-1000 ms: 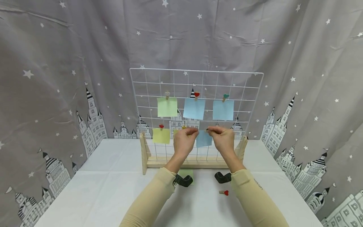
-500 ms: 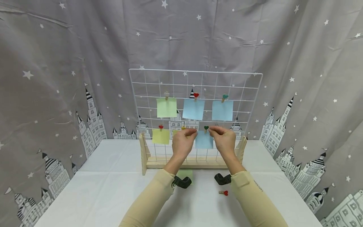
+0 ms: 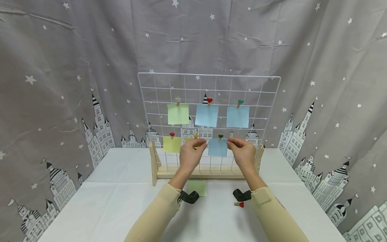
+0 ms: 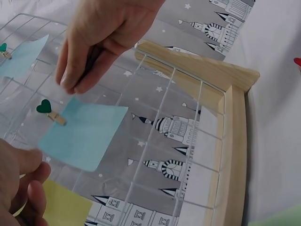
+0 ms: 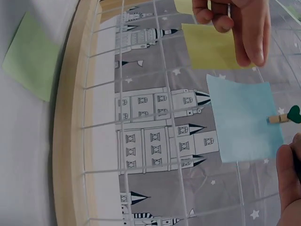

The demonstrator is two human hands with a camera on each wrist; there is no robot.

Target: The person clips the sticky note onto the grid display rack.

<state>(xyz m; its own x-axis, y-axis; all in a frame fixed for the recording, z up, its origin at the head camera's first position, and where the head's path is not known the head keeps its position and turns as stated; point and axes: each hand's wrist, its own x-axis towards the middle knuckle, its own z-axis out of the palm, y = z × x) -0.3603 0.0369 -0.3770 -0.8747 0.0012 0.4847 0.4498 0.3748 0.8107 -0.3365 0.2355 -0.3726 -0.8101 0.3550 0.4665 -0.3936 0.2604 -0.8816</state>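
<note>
A light-blue paper note (image 3: 217, 148) hangs in the lower row of a white wire grid (image 3: 248, 90). A small wooden clothespin with a dark green heart (image 4: 52, 113) holds its top edge to a wire. My left hand (image 3: 191, 153) is just left of the note, thumb and fingertips near its upper left corner. On the other side, my right hand (image 3: 242, 153) has its fingertips right at the upper right corner. Both hands' fingers are loosely bent, with nothing seen between them. A yellow note (image 5: 209, 47) behind my left hand is partly hidden, its yellow-heart clothespin (image 3: 196, 135) above it.
Above hang a green note (image 3: 178, 114) and two blue notes, each clipped. Another yellow note (image 3: 171, 145) hangs at lower left. The grid stands in a wooden base (image 3: 199, 174). On the table lie a green note (image 3: 197, 188) and a red-heart clothespin (image 3: 239, 204).
Both hands have moved outward, away from the green-heart clothespin. The clothespin has come into full view on the blue note, which hangs from it. My right hand has let go of the clothespin.
</note>
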